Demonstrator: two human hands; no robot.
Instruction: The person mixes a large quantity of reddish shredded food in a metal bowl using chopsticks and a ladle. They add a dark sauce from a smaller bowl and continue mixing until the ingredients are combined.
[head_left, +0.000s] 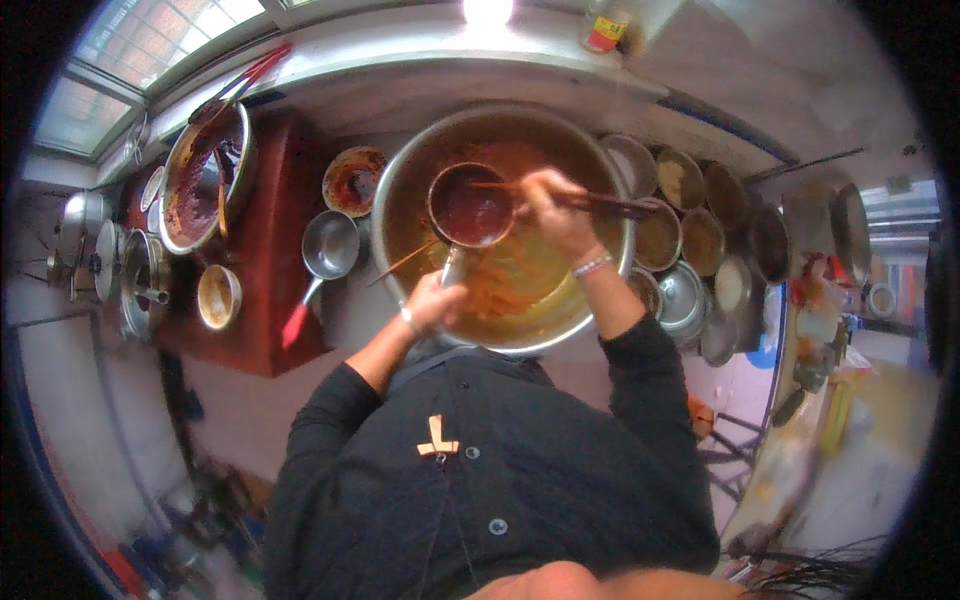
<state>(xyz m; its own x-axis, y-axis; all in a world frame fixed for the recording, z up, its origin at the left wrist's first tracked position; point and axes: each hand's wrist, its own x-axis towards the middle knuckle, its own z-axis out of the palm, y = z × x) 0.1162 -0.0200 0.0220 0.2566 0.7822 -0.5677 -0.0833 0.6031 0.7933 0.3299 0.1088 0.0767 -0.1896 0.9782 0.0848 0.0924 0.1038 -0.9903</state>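
Observation:
My left hand (437, 301) is closed around the handle of a metal saucepan (472, 206) that holds dark red liquid. The saucepan is above a large round metal pot (615, 300) with orange-yellow liquid. In my right hand (559, 210) is a long dark-handled utensil (611, 205); its business end cannot be made out. A thin wooden stick (491, 184) crosses over the saucepan near my right fingers; whether it belongs to that utensil I cannot tell. Another thin wooden stick (403, 262) leans on the pot's left rim.
Left of the pot are a stained bowl (337, 180), a small pan (330, 244) with a red handle, a cream bowl (219, 298) and a large basin (244, 135) of dark red paste on a red surface. Several bowls and a lidded metal container (680, 295) stand to the right.

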